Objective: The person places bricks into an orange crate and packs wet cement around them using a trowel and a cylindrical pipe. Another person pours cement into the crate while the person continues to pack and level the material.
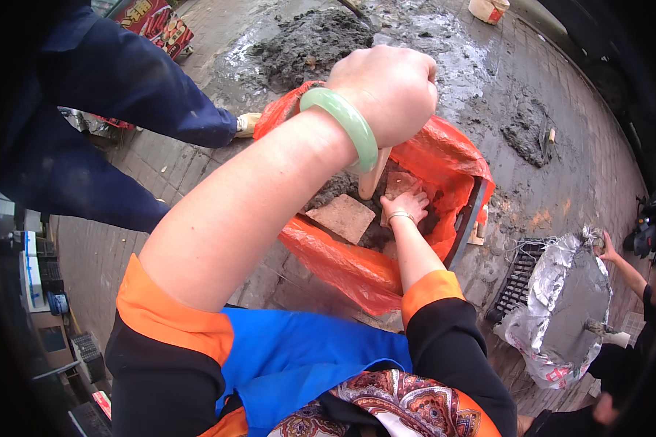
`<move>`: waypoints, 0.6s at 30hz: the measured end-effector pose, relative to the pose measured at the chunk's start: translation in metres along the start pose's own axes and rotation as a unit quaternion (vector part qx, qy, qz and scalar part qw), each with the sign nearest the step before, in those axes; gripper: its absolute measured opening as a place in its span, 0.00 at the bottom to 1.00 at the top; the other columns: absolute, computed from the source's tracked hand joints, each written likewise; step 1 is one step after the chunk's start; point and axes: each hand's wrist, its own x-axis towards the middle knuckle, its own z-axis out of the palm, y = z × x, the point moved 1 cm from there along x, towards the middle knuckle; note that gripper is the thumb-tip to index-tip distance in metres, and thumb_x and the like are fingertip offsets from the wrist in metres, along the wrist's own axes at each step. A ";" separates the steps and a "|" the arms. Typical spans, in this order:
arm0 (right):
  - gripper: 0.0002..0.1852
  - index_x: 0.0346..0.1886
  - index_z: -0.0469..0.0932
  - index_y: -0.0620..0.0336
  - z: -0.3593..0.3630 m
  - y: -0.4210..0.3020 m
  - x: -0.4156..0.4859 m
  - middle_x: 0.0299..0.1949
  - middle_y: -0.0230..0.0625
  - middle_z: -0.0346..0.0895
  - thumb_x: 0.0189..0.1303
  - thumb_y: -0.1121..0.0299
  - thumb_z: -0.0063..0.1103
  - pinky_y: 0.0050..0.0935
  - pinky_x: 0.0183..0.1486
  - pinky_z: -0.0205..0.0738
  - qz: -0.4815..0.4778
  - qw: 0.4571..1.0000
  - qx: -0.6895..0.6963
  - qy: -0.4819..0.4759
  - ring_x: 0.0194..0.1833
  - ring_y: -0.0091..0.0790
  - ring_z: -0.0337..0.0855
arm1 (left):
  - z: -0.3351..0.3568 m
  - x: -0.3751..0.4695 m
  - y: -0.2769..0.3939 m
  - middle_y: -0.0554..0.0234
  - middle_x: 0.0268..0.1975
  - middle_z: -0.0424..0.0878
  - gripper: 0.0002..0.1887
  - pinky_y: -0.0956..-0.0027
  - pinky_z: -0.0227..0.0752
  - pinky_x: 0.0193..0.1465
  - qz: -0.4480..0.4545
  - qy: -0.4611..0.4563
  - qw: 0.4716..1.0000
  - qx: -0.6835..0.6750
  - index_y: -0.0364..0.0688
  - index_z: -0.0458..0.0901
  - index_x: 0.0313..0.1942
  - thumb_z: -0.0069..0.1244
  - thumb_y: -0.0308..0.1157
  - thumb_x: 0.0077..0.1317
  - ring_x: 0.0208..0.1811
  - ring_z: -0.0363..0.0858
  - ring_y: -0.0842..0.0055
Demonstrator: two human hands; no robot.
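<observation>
My left hand [385, 90], with a green bangle at the wrist, is raised in a fist above a container [473, 218] lined with an orange-red plastic bag. A wooden handle [373, 177] slants down from beneath this fist; the rest of that tool is hidden. Inside the container, my right hand [407, 206] lies with its fingers spread over a rough reddish brick [399, 183], gripping its upper part. To the left of it, another flat piece of brick [344, 218] sits on dark wet mortar [336, 188].
A heap of grey mortar [311, 46] lies on the paving beyond. At the right, a foil-like sheet [541, 295] surrounds wet mortar beside a black crate [516, 273]; a person's hand [609, 248] touches its edge. Another person's leg [197, 114] stands at the left. A white bucket [489, 10] is far off.
</observation>
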 end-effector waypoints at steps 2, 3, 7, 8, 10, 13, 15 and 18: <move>0.64 0.77 0.45 0.55 0.010 0.004 -0.002 0.64 0.48 0.63 0.41 0.35 0.69 0.48 0.61 0.64 -0.018 0.999 0.003 0.035 0.65 0.47 0.62 | 0.004 0.002 -0.001 0.51 0.28 0.84 0.12 0.59 0.75 0.40 -0.010 -0.003 0.999 -0.044 0.39 0.83 0.33 0.42 0.34 0.58 0.32 0.83 0.57; 0.66 0.78 0.41 0.53 0.013 0.005 0.000 0.65 0.48 0.61 0.41 0.31 0.67 0.49 0.61 0.63 -0.028 0.998 -0.002 0.048 0.64 0.47 0.62 | 0.006 0.002 0.000 0.51 0.28 0.84 0.12 0.59 0.75 0.39 0.005 0.006 0.999 -0.036 0.39 0.83 0.33 0.42 0.34 0.58 0.32 0.83 0.57; 0.68 0.78 0.36 0.52 0.013 0.003 0.008 0.69 0.47 0.56 0.42 0.30 0.66 0.51 0.65 0.58 -0.030 0.999 0.030 0.013 0.67 0.48 0.58 | 0.005 0.000 0.012 0.49 0.31 0.84 0.13 0.57 0.75 0.43 -0.018 -0.006 1.000 0.002 0.41 0.83 0.34 0.42 0.35 0.59 0.36 0.83 0.55; 0.68 0.78 0.35 0.51 0.010 0.003 0.008 0.71 0.47 0.54 0.41 0.29 0.66 0.51 0.66 0.57 -0.017 0.999 0.033 -0.023 0.68 0.48 0.56 | 0.004 -0.001 0.017 0.49 0.34 0.85 0.13 0.55 0.74 0.46 -0.019 -0.012 1.000 0.014 0.43 0.83 0.36 0.42 0.36 0.59 0.40 0.82 0.53; 0.69 0.78 0.37 0.52 0.001 0.004 0.006 0.73 0.46 0.51 0.40 0.30 0.67 0.50 0.67 0.56 -0.011 0.997 0.055 -0.052 0.70 0.48 0.55 | 0.002 -0.005 0.024 0.49 0.35 0.85 0.13 0.54 0.74 0.47 -0.036 -0.014 0.999 0.015 0.43 0.83 0.35 0.42 0.37 0.59 0.41 0.82 0.52; 0.69 0.77 0.41 0.57 0.001 0.006 -0.008 0.73 0.48 0.52 0.37 0.32 0.71 0.48 0.68 0.57 0.027 0.997 0.027 -0.067 0.71 0.47 0.56 | 0.000 -0.007 0.023 0.51 0.34 0.85 0.12 0.55 0.74 0.45 -0.030 -0.010 0.999 0.014 0.42 0.82 0.32 0.42 0.35 0.59 0.39 0.82 0.54; 0.68 0.77 0.41 0.57 0.009 0.003 -0.014 0.72 0.52 0.51 0.38 0.36 0.73 0.49 0.66 0.59 0.012 0.999 0.009 -0.030 0.70 0.49 0.56 | 0.000 -0.006 0.016 0.51 0.32 0.85 0.12 0.58 0.74 0.43 -0.038 -0.009 0.999 0.006 0.41 0.82 0.31 0.41 0.34 0.59 0.38 0.82 0.57; 0.67 0.77 0.40 0.52 0.019 -0.002 -0.011 0.69 0.52 0.53 0.37 0.43 0.77 0.51 0.64 0.63 0.019 1.000 0.000 0.000 0.69 0.51 0.58 | 0.002 -0.006 0.009 0.52 0.29 0.84 0.12 0.59 0.74 0.42 -0.023 0.011 1.000 -0.006 0.41 0.82 0.31 0.41 0.34 0.59 0.36 0.82 0.58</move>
